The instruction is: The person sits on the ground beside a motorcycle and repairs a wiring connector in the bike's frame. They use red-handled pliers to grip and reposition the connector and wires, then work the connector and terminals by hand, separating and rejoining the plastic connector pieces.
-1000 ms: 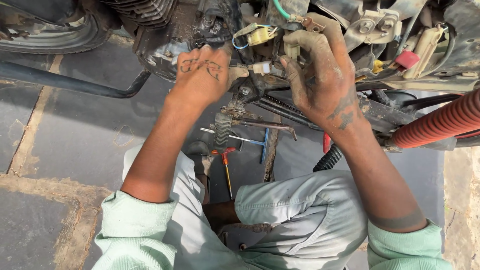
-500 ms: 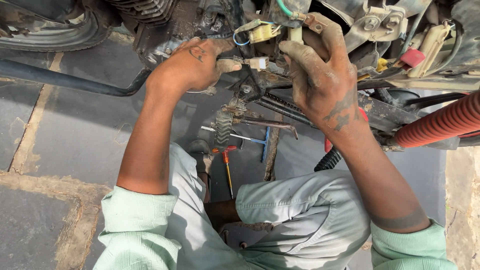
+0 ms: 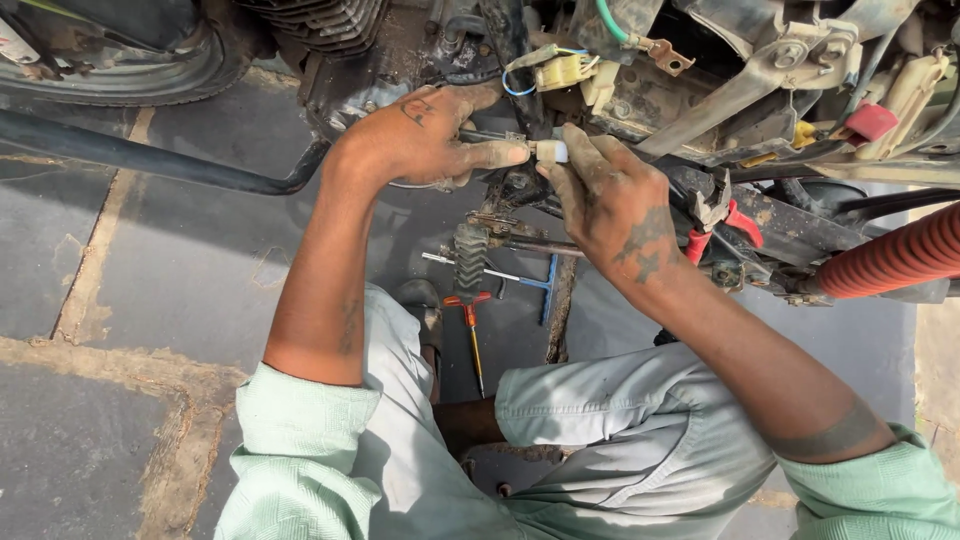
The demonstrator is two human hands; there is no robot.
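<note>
Both greasy hands meet under a motorcycle frame [image 3: 760,80]. The left hand [image 3: 425,140] and right hand [image 3: 610,200] each pinch shut on a small white connector [image 3: 551,151] between them, above tools [image 3: 480,290] on the floor.

Left hand [image 3: 425,140], right hand [image 3: 610,200]; fingertips pinched

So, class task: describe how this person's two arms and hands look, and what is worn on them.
Both arms are bare from the elbow down, with pale green sleeves rolled up above it. The left hand and right hand are smeared with dark grease, with dark markings on their backs and on the left forearm. No gloves, watch or rings show.
</note>
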